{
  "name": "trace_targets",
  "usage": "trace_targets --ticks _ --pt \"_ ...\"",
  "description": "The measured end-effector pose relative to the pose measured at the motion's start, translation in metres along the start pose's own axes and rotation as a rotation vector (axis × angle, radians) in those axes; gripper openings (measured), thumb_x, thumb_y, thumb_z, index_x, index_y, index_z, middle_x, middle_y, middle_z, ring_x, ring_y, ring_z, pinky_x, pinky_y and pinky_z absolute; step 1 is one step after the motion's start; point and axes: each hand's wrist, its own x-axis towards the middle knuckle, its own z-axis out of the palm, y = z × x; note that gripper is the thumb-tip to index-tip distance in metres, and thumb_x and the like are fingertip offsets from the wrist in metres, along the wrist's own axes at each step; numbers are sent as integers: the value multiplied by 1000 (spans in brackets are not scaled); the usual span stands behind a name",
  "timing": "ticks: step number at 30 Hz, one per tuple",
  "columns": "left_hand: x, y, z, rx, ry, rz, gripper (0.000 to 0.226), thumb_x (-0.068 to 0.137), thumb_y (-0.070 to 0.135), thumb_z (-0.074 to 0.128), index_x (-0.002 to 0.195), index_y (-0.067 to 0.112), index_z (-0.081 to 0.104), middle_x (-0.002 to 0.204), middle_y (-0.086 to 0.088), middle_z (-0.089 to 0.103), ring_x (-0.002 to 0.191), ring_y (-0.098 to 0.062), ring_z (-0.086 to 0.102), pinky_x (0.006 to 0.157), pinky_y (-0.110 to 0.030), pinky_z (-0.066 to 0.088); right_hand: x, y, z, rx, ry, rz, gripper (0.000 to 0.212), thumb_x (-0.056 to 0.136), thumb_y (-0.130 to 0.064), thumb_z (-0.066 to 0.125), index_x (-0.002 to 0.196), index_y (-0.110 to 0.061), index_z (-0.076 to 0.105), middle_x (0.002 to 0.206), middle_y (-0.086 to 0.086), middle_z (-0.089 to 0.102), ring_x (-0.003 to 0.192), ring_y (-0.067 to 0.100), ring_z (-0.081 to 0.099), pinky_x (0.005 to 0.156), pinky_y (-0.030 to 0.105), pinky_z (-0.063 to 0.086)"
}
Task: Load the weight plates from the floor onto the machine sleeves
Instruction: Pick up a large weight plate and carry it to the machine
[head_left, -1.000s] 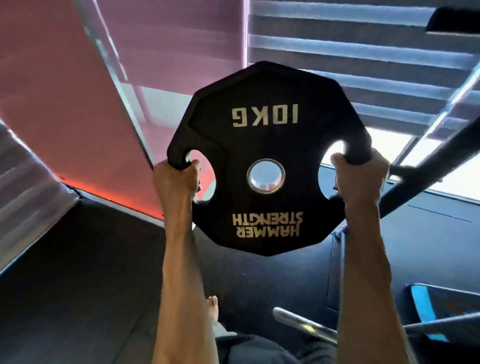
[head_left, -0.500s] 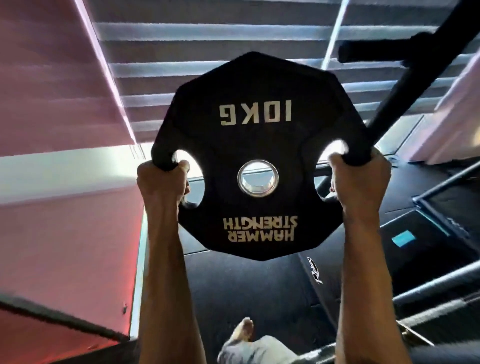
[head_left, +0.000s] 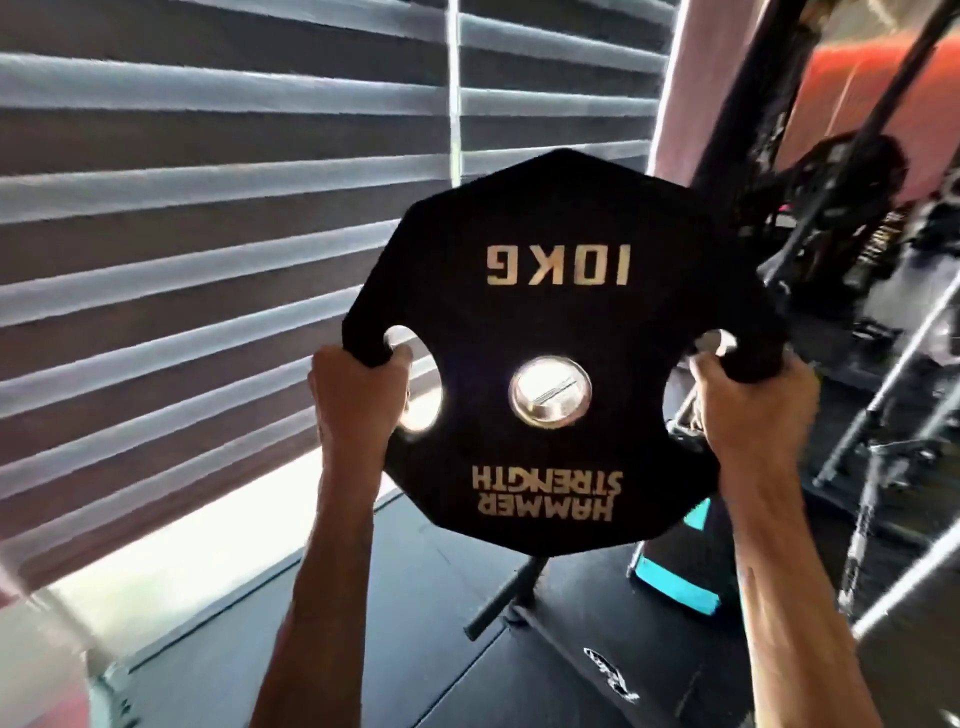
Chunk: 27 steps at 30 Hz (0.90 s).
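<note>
My left grip is curled tight round the rim at the left handle cut-out. My right grip is curled the same way round the right one. Both arms are stretched out. Between them is the black many-sided rubber weight plate, off the floor, held at about chest height, face toward me, its gold lettering upside down. The steel-ringed centre hole is open, nothing through it.

Step, as I judge it: carry phase. The plate is lifted and not yet on a sleeve.

Below and beyond is the black rubber floor, then a blue-trimmed black base just right of the plate's lower edge. Further right is the black machine frame with slanting steel bars, all blurred, so I can't pick out a sleeve. At the far left are grey slatted window blinds.

Next move calls for finding the sleeve end, squaring the plate to it, lining up the hole and sliding it on without pinching my fingers.
</note>
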Motion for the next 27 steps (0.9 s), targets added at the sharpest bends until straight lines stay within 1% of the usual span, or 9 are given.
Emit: trace_targets --ticks 3,6,8,11,12,15,18,21,27 --pt "32 4 25 -42 -105 61 24 72 24 70 62 3 64 51 -7 62 51 -21 66 54 -29 53 10 -6 6 -9 111 -14 39 66 -47 70 81 -12 66 65 2 64 57 26 61 55 40 52" --pt "60 16 48 -146 -212 94 26 78 16 69 56 9 56 35 5 52 33 -4 54 40 -18 39 15 -17 13 -36 219 -20 37 63 -47 70 76 -13 65 61 2 62 53 25 59 52 36 47" --pt "79 22 61 -188 -273 108 32 80 15 68 54 13 49 32 10 50 32 2 52 37 -13 37 13 -27 19 -68 301 -26 39 62 -49 70 78 -13 64 65 4 65 55 26 63 53 36 51" --pt "108 29 85 -236 -363 153 27 78 17 70 57 11 54 45 -2 58 35 -7 57 48 -27 53 14 -39 28 -130 379 -26 33 67 -40 70 82 -12 66 67 4 67 56 21 63 50 28 50" --pt "114 31 93 -237 -393 164 27 78 16 71 57 11 55 48 -5 58 35 -6 56 48 -25 54 15 -39 31 -152 408 -31 32 67 -39 69 83 -11 66 68 3 67 56 21 64 51 29 51" --pt "129 33 114 -255 -475 182 23 79 12 72 61 7 58 49 -3 55 30 0 51 42 -21 42 20 -42 43 -186 497 -60 28 69 -36 69 83 -11 67 70 4 70 61 25 67 56 34 57" --pt "143 28 139 -293 -512 178 21 78 17 74 64 10 60 50 -4 59 36 -11 58 45 -24 44 23 -37 49 -265 577 -100 22 76 -32 70 83 -11 66 69 -3 65 60 14 63 52 14 45" --pt "150 18 158 -249 -546 145 21 77 23 74 77 3 67 63 -9 65 55 -25 64 48 -22 42 24 -26 54 -276 590 -84 22 75 -32 69 79 -10 66 62 1 64 49 9 60 50 23 49" --pt "152 7 179 -208 -605 178 28 76 25 71 70 -2 68 61 -12 66 51 -21 62 49 -23 46 16 -11 57 -315 651 -63 32 81 -43 64 79 -10 66 59 3 64 42 6 60 41 17 44"
